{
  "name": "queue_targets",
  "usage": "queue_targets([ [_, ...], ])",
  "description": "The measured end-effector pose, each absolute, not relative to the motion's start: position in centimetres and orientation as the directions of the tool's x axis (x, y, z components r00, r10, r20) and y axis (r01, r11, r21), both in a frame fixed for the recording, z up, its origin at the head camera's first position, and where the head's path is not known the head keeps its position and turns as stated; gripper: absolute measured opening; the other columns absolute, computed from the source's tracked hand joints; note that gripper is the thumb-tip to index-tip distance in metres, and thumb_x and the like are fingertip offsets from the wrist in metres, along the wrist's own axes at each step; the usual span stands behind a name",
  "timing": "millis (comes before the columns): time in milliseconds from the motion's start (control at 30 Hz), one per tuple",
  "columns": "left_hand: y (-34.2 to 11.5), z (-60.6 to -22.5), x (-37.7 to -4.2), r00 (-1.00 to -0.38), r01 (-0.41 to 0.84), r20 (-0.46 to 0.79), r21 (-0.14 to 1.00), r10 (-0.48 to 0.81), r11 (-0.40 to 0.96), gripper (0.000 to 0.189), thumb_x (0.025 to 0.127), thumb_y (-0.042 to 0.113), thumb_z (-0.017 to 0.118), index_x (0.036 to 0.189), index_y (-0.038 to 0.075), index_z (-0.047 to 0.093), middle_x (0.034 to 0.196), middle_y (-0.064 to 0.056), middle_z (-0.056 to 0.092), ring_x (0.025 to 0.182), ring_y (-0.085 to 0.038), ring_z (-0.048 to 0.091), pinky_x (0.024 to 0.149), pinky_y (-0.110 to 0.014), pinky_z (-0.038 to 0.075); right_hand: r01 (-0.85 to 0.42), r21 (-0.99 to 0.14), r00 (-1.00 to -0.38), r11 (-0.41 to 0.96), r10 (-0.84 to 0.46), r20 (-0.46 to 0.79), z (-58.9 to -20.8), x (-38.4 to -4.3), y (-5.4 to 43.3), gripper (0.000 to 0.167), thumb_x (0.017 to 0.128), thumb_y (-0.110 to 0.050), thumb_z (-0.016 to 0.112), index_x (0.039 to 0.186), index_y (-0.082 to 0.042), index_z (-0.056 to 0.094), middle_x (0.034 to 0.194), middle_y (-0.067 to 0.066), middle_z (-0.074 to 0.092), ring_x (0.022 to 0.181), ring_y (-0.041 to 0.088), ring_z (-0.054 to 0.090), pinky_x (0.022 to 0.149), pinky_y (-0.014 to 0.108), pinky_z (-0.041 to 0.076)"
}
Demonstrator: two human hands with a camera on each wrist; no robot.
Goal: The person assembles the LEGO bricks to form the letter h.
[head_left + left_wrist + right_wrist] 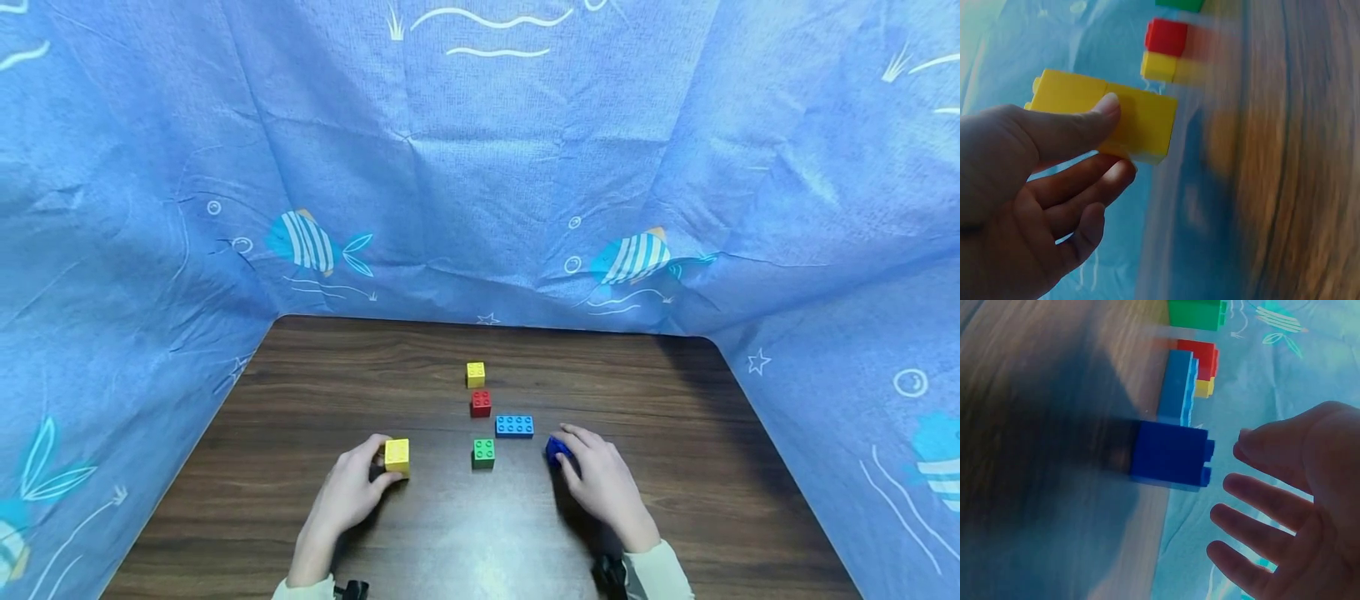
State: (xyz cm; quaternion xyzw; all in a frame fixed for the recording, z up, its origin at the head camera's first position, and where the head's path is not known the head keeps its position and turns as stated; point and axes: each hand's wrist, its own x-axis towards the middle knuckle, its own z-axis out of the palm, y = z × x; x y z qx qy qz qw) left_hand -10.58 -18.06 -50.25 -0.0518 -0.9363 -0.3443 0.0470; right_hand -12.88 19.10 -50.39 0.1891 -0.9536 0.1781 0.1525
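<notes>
My left hand [351,487] pinches a yellow block [1141,122] between thumb and fingers. A seam across its side suggests two stacked bricks, with studs at one end in the left wrist view. On the right, my right hand [603,479] hovers over a dark blue brick [1171,453]. Its fingers are spread, and a gap to the brick's studs shows in the right wrist view. Between the hands stand a green brick [483,453] and a longer light blue brick [514,427]. Behind them are a red brick [481,404] and a small yellow brick [476,374].
The bricks stand on a dark wood-grain table [337,367]. A blue cloth [480,167] printed with fish hangs along the table's back and both sides. Light glares off the tabletop near the front middle, and the right arm casts a shadow.
</notes>
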Motion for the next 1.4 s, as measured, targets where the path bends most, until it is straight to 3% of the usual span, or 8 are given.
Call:
queue_targets([
  [167, -19.4, -50.8, -10.7, -0.99, 0.099, 0.14, 0.626, 0.013, 0.774, 0.043, 0.08, 0.01, 0.086, 0.117, 0.01, 0.065, 0.093, -0.002, 0.07, 0.085, -0.017, 0.064, 0.074, -0.039, 0.052, -0.371, -0.302, -0.919, 0.878, -0.299, 0.259, -50.8, -13.0, 19.3, 0.048, 0.089, -0.01, 0.075, 0.136, -0.017, 0.065, 0.134, 0.012, 0.066, 0.119, 0.033, 0.065, 0.093, 0.057, 0.053],
  [300, -20.0, -51.0, -10.9, -0.991, 0.079, 0.136, 0.622, -0.008, 0.779, 0.045, 0.081, 0.01, 0.085, 0.121, 0.009, 0.063, 0.096, -0.005, 0.072, 0.088, -0.02, 0.066, 0.076, -0.042, 0.053, -0.37, -0.284, -0.919, 0.884, -0.304, 0.251, -51.2, -13.1, 19.3, 0.051, 0.088, -0.01, 0.076, 0.137, -0.018, 0.064, 0.134, 0.011, 0.066, 0.12, 0.033, 0.065, 0.093, 0.057, 0.052],
  [533, -20.5, -50.8, -11.2, -0.998, 0.017, 0.064, 0.627, -0.029, 0.779, 0.046, 0.084, 0.01, 0.082, 0.124, 0.007, 0.061, 0.101, -0.009, 0.071, 0.09, -0.022, 0.065, 0.08, -0.046, 0.053, -0.419, -0.251, -0.88, 0.873, -0.323, 0.347, -51.6, -13.2, 19.5, 0.041, 0.084, -0.01, 0.081, 0.124, -0.014, 0.072, 0.124, 0.011, 0.071, 0.113, 0.031, 0.068, 0.09, 0.055, 0.053],
  [867, -20.8, -51.2, -11.2, -0.997, 0.022, 0.07, 0.613, -0.027, 0.79, 0.043, 0.082, 0.013, 0.084, 0.12, 0.009, 0.063, 0.092, -0.005, 0.068, 0.083, -0.02, 0.062, 0.072, -0.04, 0.049, -0.439, -0.269, -0.874, 0.857, -0.338, 0.349, -51.1, -13.9, 19.3, 0.028, 0.082, -0.007, 0.083, 0.109, -0.011, 0.076, 0.108, 0.008, 0.077, 0.101, 0.028, 0.073, 0.087, 0.05, 0.057],
  [1033, -20.8, -51.1, -10.8, -0.997, 0.039, 0.071, 0.592, -0.004, 0.805, 0.056, 0.084, 0.018, 0.083, 0.132, 0.006, 0.058, 0.113, -0.016, 0.071, 0.101, -0.033, 0.068, 0.086, -0.054, 0.052, -0.413, -0.291, -0.893, 0.863, -0.319, 0.319, -51.0, -13.9, 19.0, 0.025, 0.082, -0.005, 0.082, 0.106, -0.01, 0.075, 0.102, 0.006, 0.077, 0.095, 0.024, 0.074, 0.083, 0.043, 0.059],
  [1167, -20.4, -50.2, -10.4, -0.991, 0.075, 0.131, 0.557, 0.001, 0.827, 0.079, 0.083, 0.025, 0.084, 0.149, 0.006, 0.045, 0.135, -0.026, 0.059, 0.121, -0.047, 0.056, 0.096, -0.064, 0.042, -0.388, -0.299, -0.909, 0.872, -0.308, 0.282, -51.0, -13.9, 19.0, 0.028, 0.083, -0.005, 0.081, 0.109, -0.011, 0.074, 0.105, 0.006, 0.077, 0.098, 0.025, 0.074, 0.086, 0.044, 0.059],
  [1267, -19.8, -48.8, -10.3, -0.981, 0.104, 0.192, 0.53, 0.001, 0.842, 0.087, 0.082, 0.026, 0.085, 0.154, 0.009, 0.039, 0.14, -0.026, 0.053, 0.126, -0.047, 0.048, 0.095, -0.061, 0.038, -0.377, -0.303, -0.915, 0.875, -0.302, 0.265, -50.9, -14.0, 19.0, 0.03, 0.083, -0.004, 0.081, 0.111, -0.011, 0.074, 0.107, 0.006, 0.077, 0.099, 0.025, 0.073, 0.087, 0.044, 0.058],
  [1400, -18.4, -47.2, -10.2, -0.95, 0.17, 0.312, 0.507, 0.004, 0.845, 0.084, 0.08, 0.02, 0.087, 0.152, 0.011, 0.044, 0.138, -0.022, 0.055, 0.126, -0.044, 0.048, 0.094, -0.059, 0.037, -0.366, -0.307, -0.921, 0.878, -0.294, 0.257, -50.9, -14.1, 19.0, 0.03, 0.083, -0.003, 0.08, 0.111, -0.012, 0.074, 0.107, 0.006, 0.076, 0.1, 0.025, 0.073, 0.087, 0.044, 0.058],
])
